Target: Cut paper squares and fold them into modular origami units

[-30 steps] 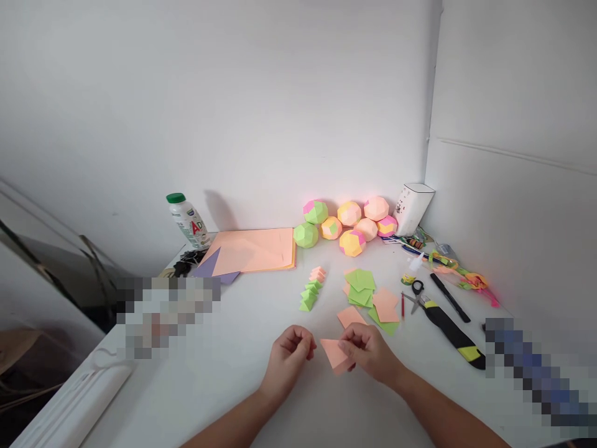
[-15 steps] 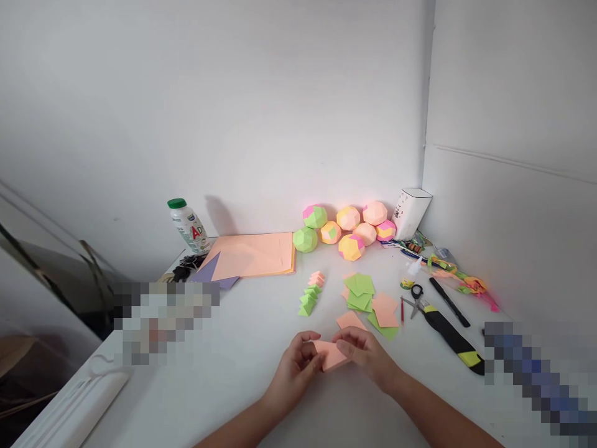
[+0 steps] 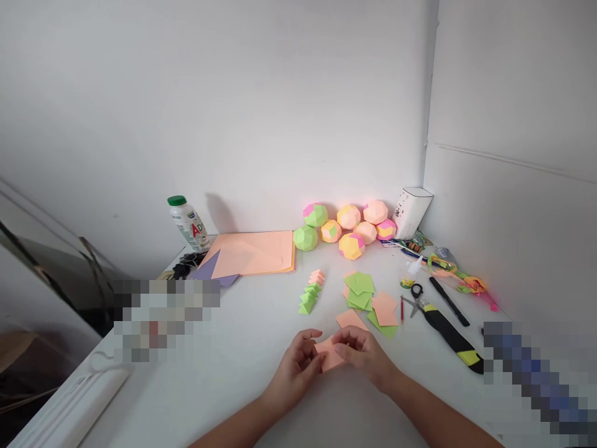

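Note:
A small piece of peach paper (image 3: 330, 359) is held between both hands, low in the middle of the view. My left hand (image 3: 298, 364) pinches its left edge with thumb and fingers. On the right edge, my right hand (image 3: 366, 354) grips it between thumb and curled fingers. Just beyond the right hand lies a loose peach square (image 3: 351, 320). Behind that sits a spread pile of green paper squares (image 3: 360, 292) with peach ones among them. A row of folded green and peach pieces (image 3: 310, 294) stands farther left.
Several faceted paper balls (image 3: 351, 246) rest by the wall. Peach sheets (image 3: 252, 252) and a white bottle (image 3: 189, 224) stand back left. To the right lie scissors (image 3: 416, 298), a black-and-yellow cutter (image 3: 452, 339), a black pen (image 3: 449, 301) and a glue bottle (image 3: 415, 266).
The peach paper is tilted slightly differently between my fingers, and the right hand's fingers have shifted a little along its edge. Everything on the table stays put.

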Available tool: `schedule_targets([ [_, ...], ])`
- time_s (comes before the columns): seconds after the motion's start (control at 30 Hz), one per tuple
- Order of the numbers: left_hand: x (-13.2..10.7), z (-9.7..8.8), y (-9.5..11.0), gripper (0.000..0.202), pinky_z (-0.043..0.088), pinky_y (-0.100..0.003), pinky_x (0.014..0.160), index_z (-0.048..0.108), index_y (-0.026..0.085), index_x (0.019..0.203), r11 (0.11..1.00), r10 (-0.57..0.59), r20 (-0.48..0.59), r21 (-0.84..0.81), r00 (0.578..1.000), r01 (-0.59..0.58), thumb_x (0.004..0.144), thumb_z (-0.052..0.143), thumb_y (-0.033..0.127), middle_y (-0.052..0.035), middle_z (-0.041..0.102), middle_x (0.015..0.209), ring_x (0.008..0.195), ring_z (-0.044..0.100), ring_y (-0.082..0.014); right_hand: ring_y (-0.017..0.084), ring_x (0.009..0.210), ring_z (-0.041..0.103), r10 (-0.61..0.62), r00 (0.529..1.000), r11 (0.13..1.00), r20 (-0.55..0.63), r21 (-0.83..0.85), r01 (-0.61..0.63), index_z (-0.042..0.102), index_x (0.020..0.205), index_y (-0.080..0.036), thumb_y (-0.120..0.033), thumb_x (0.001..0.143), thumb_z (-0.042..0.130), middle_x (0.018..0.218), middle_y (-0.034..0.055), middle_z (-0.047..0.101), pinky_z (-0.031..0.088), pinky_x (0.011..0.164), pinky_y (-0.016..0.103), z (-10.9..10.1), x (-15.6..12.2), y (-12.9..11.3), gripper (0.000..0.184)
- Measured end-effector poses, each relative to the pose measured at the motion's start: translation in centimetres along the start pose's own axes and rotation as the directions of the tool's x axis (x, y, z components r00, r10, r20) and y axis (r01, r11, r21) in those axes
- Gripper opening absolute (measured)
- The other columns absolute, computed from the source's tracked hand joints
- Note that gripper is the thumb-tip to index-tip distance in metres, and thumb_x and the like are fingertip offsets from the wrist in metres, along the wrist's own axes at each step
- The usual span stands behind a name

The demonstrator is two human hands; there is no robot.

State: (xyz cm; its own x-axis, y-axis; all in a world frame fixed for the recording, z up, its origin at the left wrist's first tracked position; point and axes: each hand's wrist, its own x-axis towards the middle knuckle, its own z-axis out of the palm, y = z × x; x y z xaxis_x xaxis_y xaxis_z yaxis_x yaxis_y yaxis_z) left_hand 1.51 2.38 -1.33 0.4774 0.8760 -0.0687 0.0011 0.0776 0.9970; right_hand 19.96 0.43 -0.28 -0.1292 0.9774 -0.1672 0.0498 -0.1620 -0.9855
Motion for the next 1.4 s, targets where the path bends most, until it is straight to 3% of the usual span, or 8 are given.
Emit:
schedule_targets([
  [0.13, 0.0, 0.0, 0.0, 0.037, 0.034, -0.022, 0.056, 0.046, 0.021, 0.107, 0.999, 0.038, -0.028, -0.032, 0.999, -0.038, 0.08, 0.056, 0.044, 0.0057, 0.04, 0.065, 0.058, 0.041, -0.0102, 0.01, 0.057, 0.05, 0.008, 1.0, 0.997, 0.012, 0.079, -0.009, 0.063, 0.082, -0.017, -0.036, 0.072, 0.069, 0.068, -0.0014, 0.057, 0.042, 0.054, 0.024, -0.1, 0.2, 0.3, 0.023],
  [0.33, -0.1, 0.2, -0.3, 0.027, 0.038, -0.023, 0.06, 0.043, 0.022, 0.091, 0.994, 0.03, -0.058, -0.103, 0.998, -0.035, 0.08, 0.058, 0.042, 0.0045, 0.046, 0.068, 0.062, 0.045, -0.0115, 0.01, 0.057, 0.053, 0.009, 1.0, 0.994, 0.02, 0.112, -0.011, 0.057, 0.105, -0.017, -0.03, 0.071, 0.07, 0.067, -0.0042, 0.053, 0.045, 0.055, 0.026, 0.6, 0.0, 0.4, 0.039],
  [0.47, -0.1, 0.1, -0.4, 0.018, 0.04, -0.025, 0.064, 0.049, 0.019, 0.077, 0.992, 0.123, -0.039, 0.029, 0.992, -0.122, 0.084, 0.053, 0.035, 0.0004, 0.051, 0.072, 0.067, 0.048, -0.013, 0.009, 0.052, 0.052, 0.027, 0.999, 0.996, 0.045, 0.081, -0.03, 0.06, 0.092, -0.015, -0.032, 0.07, 0.07, 0.063, -0.004, 0.054, 0.043, 0.051, 0.024, 0.7, 0.0, 0.3, 0.03],
  [0.57, -0.1, 0.0, -0.3, 0.012, 0.042, -0.028, 0.07, 0.058, 0.02, 0.087, 0.97, 0.218, 0.022, 0.105, 0.976, -0.219, 0.085, 0.051, 0.03, -0.0035, 0.056, 0.08, 0.076, 0.052, -0.0163, 0.01, 0.053, 0.054, 0.04, 0.996, 0.996, 0.076, 0.08, -0.046, 0.057, 0.077, -0.015, -0.033, 0.071, 0.07, 0.063, -0.0016, 0.059, 0.043, 0.051, 0.023, 0.7, 0.0, 0.3, 0.023],
  [0.73, 0.0, -0.3, -0.5, 0.026, 0.045, -0.03, 0.074, 0.061, 0.025, 0.109, 0.947, 0.295, 0.034, 0.123, 0.955, -0.297, 0.084, 0.054, 0.027, -0.0053, 0.057, 0.091, 0.084, 0.053, -0.0183, 0.011, 0.053, 0.053, 0.033, 0.995, 0.999, 0.096, 0.015, -0.035, 0.056, 0.066, -0.015, -0.034, 0.073, 0.067, 0.057, -0.0009, 0.061, 0.042, 0.053, 0.023, 0.7, -0.2, 0.1, 0.023],
  [0.97, 0.1, -0.4, -1.1, 0.03, 0.045, -0.028, 0.068, 0.063, 0.026, 0.111, 0.974, 0.215, -0.001, 0.073, 0.977, -0.214, 0.082, 0.057, 0.033, -0.0024, 0.053, 0.082, 0.076, 0.05, -0.0158, 0.012, 0.053, 0.05, -0.007, 0.999, 0.996, 0.042, -0.087, 0.011, 0.056, 0.06, -0.015, -0.033, 0.074, 0.066, 0.055, -0.0013, 0.056, 0.037, 0.051, 0.023, 0.7, -0.2, -0.2, 0.025],
  [1.17, 0.1, -0.3, -0.9, 0.031, 0.043, -0.027, 0.064, 0.065, 0.023, 0.106, 0.991, 0.108, -0.043, 0.078, 0.993, -0.104, 0.079, 0.06, 0.038, -0.0002, 0.049, 0.076, 0.07, 0.048, -0.0143, 0.01, 0.054, 0.043, -0.072, 0.997, 0.995, 0.027, -0.067, 0.074, 0.054, 0.059, -0.016, -0.032, 0.074, 0.065, 0.057, -0.0028, 0.049, 0.034, 0.051, 0.023, 0.8, -0.3, -0.3, 0.025],
  [1.4, 0.0, -0.2, -0.2, 0.026, 0.043, -0.027, 0.067, 0.068, 0.02, 0.091, 0.99, 0.082, 0.013, 0.117, 0.997, -0.083, 0.08, 0.058, 0.041, -0.0021, 0.056, 0.073, 0.071, 0.052, -0.0157, 0.011, 0.056, 0.039, -0.181, 0.983, 0.965, -0.02, -0.198, 0.174, 0.055, 0.062, -0.016, -0.03, 0.075, 0.064, 0.06, -0.0027, 0.046, 0.031, 0.052, 0.024, 0.7, -0.4, -0.8, 0.021],
])
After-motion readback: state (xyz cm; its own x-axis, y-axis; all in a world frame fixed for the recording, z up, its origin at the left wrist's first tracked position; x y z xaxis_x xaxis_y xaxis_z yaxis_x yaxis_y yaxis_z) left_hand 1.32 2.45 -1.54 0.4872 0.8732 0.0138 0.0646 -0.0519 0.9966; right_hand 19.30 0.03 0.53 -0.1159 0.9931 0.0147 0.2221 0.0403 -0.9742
